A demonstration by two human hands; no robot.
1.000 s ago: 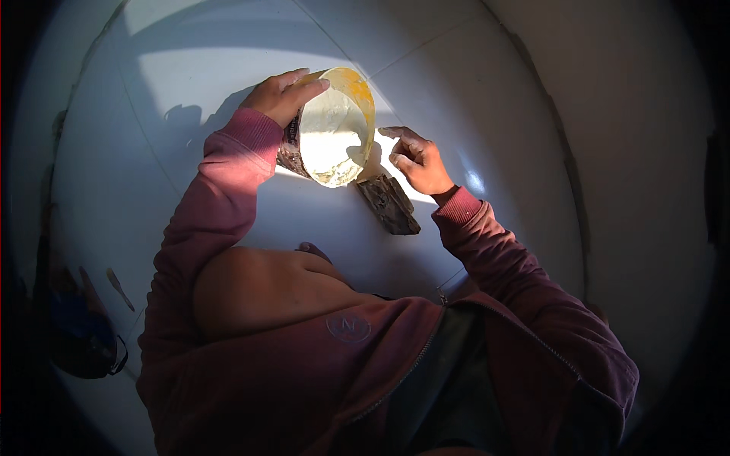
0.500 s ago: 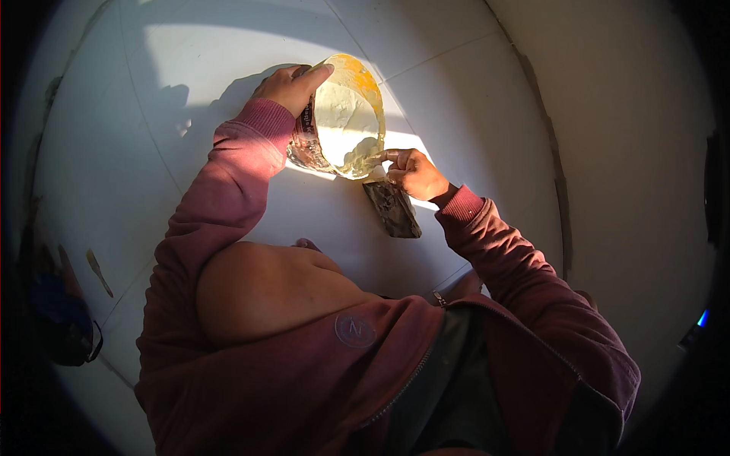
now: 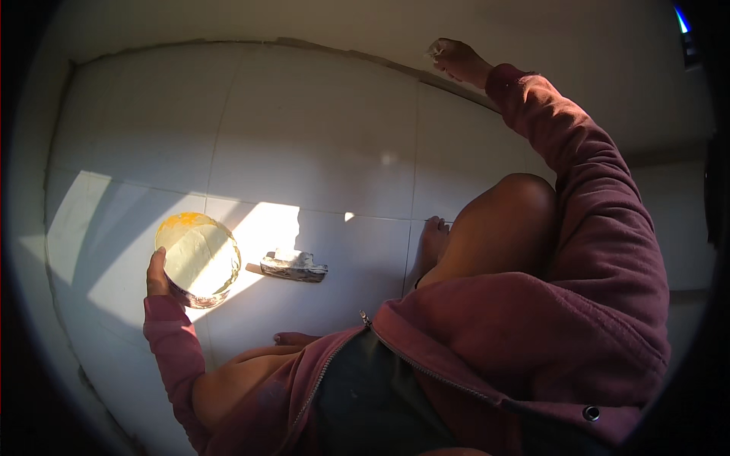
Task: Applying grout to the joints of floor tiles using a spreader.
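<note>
Tub of cream paste, round, yellow-stained inside, in the left hand; right hand out at the wall.
Item one: a round, open-topped tub (image 3: 182,220) with a dark patterned outside, on the pale tiled floor (image 3: 319,163) to the person's left, part in sunlight; smooth cream-coloured paste (image 3: 199,260) inside. Left hand (image 3: 157,275) grasping it at its left side, a digit up at the rim. Item two: a dark, oblong, rough-surfaced block (image 3: 293,273), whitish matter on top, lying just right of the tub, clear of both hands. Item three: the right hand (image 3: 458,62), arm stretched far forward, beside the off-white wall (image 3: 365,23); fingers bent, pale smears at the tips. From here I cannot tell whether it grips anything or touches the wall.
</note>
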